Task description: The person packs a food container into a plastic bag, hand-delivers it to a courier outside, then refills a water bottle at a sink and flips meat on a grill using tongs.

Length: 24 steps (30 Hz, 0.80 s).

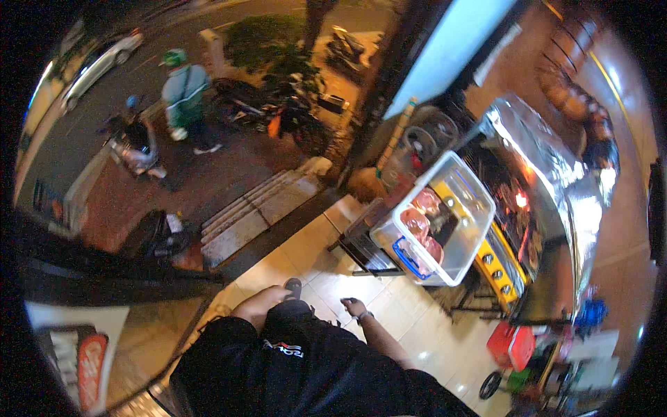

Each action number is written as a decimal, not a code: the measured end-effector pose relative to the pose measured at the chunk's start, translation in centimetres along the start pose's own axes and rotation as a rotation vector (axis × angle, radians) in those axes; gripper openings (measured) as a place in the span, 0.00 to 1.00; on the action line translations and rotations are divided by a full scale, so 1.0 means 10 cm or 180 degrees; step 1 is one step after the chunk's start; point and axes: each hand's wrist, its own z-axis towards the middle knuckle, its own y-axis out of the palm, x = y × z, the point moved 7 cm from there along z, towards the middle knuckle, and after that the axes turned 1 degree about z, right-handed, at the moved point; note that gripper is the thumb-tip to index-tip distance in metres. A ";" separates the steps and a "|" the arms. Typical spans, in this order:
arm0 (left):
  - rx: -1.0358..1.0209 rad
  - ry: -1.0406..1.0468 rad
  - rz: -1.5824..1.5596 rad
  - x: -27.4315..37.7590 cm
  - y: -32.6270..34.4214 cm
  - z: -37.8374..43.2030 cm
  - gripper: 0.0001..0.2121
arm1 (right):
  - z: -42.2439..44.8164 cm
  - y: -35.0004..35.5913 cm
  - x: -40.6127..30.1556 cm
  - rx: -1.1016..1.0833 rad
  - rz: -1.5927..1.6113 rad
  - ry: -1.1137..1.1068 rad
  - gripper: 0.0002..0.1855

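My right hand, with a band on its wrist, hangs over the tiled floor with fingers curled; I cannot tell whether it holds anything. Close to my body on the other side, my left hand is partly hidden by my black shirt. Up and right of my right hand stands a clear plastic storage box with a blue latch. Glossy reddish pieces, apparently raw meat, lie inside it. Beyond the box, flames glow on a grill with a yellow front panel and several knobs.
A foil-covered hood rises over the grill into a duct. Steps lead towards the street, where a person in a green cap walks near parked motorcycles. A red container sits at lower right.
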 end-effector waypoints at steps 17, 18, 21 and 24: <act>-0.0599 -0.0945 0.1673 0.30 -0.45 1.57 0.20 | -1.29 0.35 2.44 -0.0407 0.1378 0.1929 0.43; -0.0729 -0.0759 0.1909 0.66 -0.10 1.60 0.21 | -1.28 0.34 2.56 -0.0151 0.1817 0.1879 0.46; -0.1583 -0.0193 0.2427 1.90 0.92 1.43 0.24 | -1.27 0.07 2.83 0.0328 0.1875 0.1978 0.55; -0.1515 -0.0135 0.2029 2.59 1.89 1.34 0.28 | -1.35 -0.38 3.07 0.0644 0.1388 0.2118 0.56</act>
